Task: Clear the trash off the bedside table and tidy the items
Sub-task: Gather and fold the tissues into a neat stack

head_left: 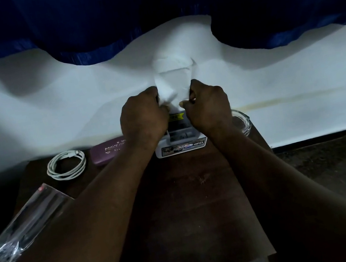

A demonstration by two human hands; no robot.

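A white sheet of tissue paper (173, 78) is held up above the far edge of the dark wooden bedside table (192, 196). My left hand (142, 117) grips its left lower edge and my right hand (208, 109) pinches its right lower edge. Under my hands stands a white box with an OPEL label (181, 146), partly hidden by them.
A coiled white cable (66, 164) and a purple glasses case (108, 152) lie at the table's back left. A clear plastic wrapper (25, 224) hangs over the left edge. A glass ashtray (242, 121) sits at the back right. A white wall and blue curtain stand behind.
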